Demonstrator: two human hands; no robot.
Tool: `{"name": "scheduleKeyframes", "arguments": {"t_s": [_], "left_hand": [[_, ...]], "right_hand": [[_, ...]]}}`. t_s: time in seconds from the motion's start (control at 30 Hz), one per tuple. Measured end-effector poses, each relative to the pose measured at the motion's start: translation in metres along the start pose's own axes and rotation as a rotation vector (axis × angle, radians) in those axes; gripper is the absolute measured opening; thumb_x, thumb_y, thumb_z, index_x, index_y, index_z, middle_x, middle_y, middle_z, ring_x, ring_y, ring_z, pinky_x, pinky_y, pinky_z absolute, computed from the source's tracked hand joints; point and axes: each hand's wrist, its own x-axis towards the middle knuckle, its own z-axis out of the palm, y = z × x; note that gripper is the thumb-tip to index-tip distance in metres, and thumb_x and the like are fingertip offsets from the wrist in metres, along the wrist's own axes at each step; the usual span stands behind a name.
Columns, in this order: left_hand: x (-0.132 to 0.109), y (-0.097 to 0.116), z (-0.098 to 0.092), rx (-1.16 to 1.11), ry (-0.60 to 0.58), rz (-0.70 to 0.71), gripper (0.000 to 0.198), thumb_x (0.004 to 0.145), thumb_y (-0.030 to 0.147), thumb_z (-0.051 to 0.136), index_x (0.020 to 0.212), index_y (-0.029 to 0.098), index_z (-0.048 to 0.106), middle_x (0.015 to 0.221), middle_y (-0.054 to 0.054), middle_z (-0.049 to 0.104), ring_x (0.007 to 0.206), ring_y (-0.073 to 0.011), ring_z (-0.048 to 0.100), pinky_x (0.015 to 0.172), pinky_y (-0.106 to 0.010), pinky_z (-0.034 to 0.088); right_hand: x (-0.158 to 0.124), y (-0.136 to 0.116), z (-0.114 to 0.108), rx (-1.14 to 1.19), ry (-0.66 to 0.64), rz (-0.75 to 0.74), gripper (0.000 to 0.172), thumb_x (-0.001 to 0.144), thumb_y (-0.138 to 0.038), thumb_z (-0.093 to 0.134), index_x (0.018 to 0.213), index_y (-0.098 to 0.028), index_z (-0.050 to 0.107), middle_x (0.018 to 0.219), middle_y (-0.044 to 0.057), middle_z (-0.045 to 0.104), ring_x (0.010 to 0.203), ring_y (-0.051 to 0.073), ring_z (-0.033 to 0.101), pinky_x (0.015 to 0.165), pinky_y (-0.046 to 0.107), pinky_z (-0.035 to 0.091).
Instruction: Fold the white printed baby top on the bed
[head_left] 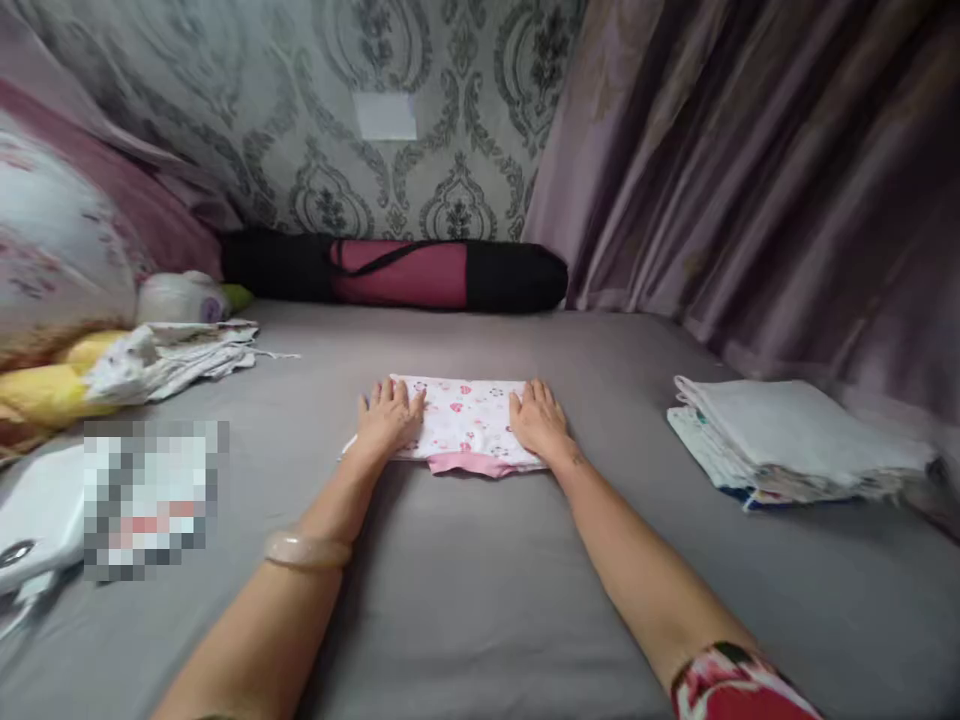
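A small white garment (469,420) printed with pink hearts and flowers lies folded on the grey sheet (465,580). Its pink neckband faces me along the near edge. My left hand (388,415) lies flat over the garment's left side, fingers spread and pointing away from me. On the opposite side, my right hand (541,415) presses flat with its fingers apart. Both palms hide parts of the cloth beneath them. A pale bangle (307,551) circles my left forearm.
At right sits a stack of folded cloths (802,435). A long black and pink bag (397,272) lies along the patterned wall. On the left are a crumpled printed cloth (176,355), a yellow item (45,395) and a white device with a cord (52,510). Curtains (720,170) hang at right.
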Motion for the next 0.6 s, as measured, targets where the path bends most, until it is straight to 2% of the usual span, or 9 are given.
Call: {"name": "scheduleKeyframes", "arguments": {"t_s": [0.23, 0.37, 0.43, 0.5, 0.53, 0.6], "left_hand": [[0.003, -0.002, 0.005, -0.073, 0.053, -0.001, 0.065, 0.095, 0.049, 0.019, 0.145, 0.011, 0.034, 0.154, -0.019, 0.026, 0.142, -0.0359, 0.023, 0.111, -0.057, 0.018], [0.003, -0.003, 0.002, -0.074, 0.062, -0.013, 0.064, 0.093, 0.048, 0.021, 0.141, 0.01, 0.039, 0.152, -0.021, 0.031, 0.139, -0.0367, 0.029, 0.11, -0.054, 0.023], [0.001, -0.006, -0.003, -0.059, 0.066, -0.032, 0.064, 0.092, 0.048, 0.025, 0.139, 0.007, 0.042, 0.145, -0.024, 0.04, 0.133, -0.0376, 0.039, 0.106, -0.05, 0.03], [0.0, -0.011, -0.008, -0.031, 0.088, -0.084, 0.063, 0.09, 0.047, 0.03, 0.133, 0.005, 0.047, 0.135, -0.027, 0.049, 0.125, -0.0393, 0.046, 0.1, -0.048, 0.036], [0.0, -0.015, -0.011, -0.016, 0.106, -0.111, 0.062, 0.088, 0.047, 0.033, 0.129, 0.004, 0.051, 0.131, -0.028, 0.051, 0.122, -0.0403, 0.048, 0.096, -0.047, 0.038], [0.0, -0.024, -0.018, -0.011, 0.127, -0.142, 0.058, 0.085, 0.046, 0.039, 0.12, 0.003, 0.058, 0.123, -0.029, 0.056, 0.117, -0.0407, 0.051, 0.09, -0.044, 0.042]], "right_hand": [[0.001, -0.002, -0.005, 0.104, -0.034, 0.032, 0.059, 0.099, -0.037, 0.03, 0.141, 0.003, 0.038, 0.15, 0.024, 0.029, 0.138, 0.032, 0.026, 0.113, 0.041, 0.019], [0.004, 0.003, -0.02, 0.544, -0.106, 0.126, 0.049, 0.095, -0.026, 0.04, 0.138, -0.003, 0.044, 0.151, 0.02, 0.029, 0.14, 0.027, 0.023, 0.115, 0.036, 0.016], [0.005, 0.011, -0.032, 0.71, -0.141, 0.189, 0.04, 0.093, -0.022, 0.041, 0.13, -0.01, 0.052, 0.144, 0.017, 0.043, 0.135, 0.024, 0.036, 0.11, 0.033, 0.028], [0.003, 0.021, -0.044, 0.791, -0.182, 0.234, 0.029, 0.092, -0.02, 0.042, 0.114, -0.013, 0.061, 0.124, 0.013, 0.061, 0.116, 0.023, 0.055, 0.096, 0.03, 0.044], [0.001, 0.025, -0.049, 0.838, -0.209, 0.255, 0.024, 0.091, -0.018, 0.044, 0.103, -0.014, 0.064, 0.111, 0.011, 0.067, 0.104, 0.021, 0.062, 0.088, 0.028, 0.049], [-0.004, 0.032, -0.057, 0.937, -0.261, 0.298, 0.016, 0.087, -0.012, 0.048, 0.087, -0.014, 0.063, 0.088, 0.007, 0.07, 0.083, 0.016, 0.066, 0.075, 0.022, 0.052]]}}
